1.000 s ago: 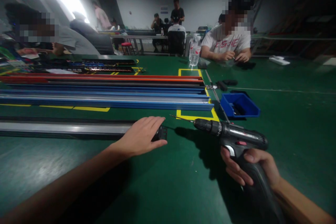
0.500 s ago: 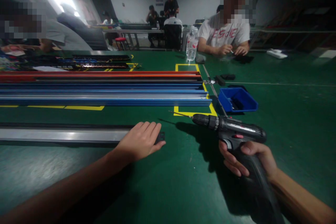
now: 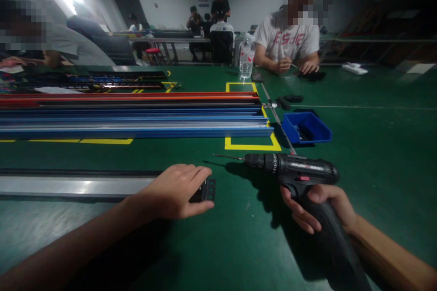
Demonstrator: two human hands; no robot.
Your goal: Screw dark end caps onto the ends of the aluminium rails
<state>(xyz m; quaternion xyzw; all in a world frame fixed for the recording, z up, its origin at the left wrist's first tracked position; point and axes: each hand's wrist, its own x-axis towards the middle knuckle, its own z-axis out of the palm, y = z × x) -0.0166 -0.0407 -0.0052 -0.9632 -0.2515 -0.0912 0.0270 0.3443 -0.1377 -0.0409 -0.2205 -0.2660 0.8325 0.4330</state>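
In what looks like lining-up, the left hand [image 3: 177,191] clasps the metal rail [image 3: 78,186] at eight o'clock, the right hand [image 3: 336,202] wraps the drill [image 3: 290,166] at four, and the next move calls for steadying the bit [image 3: 228,157] toward the black end piece [image 3: 209,189].

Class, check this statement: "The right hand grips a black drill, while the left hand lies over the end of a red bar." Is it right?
Not quite: the bar under the left hand is silver and black, not red, as the head view shows. The right hand does grip a black drill.
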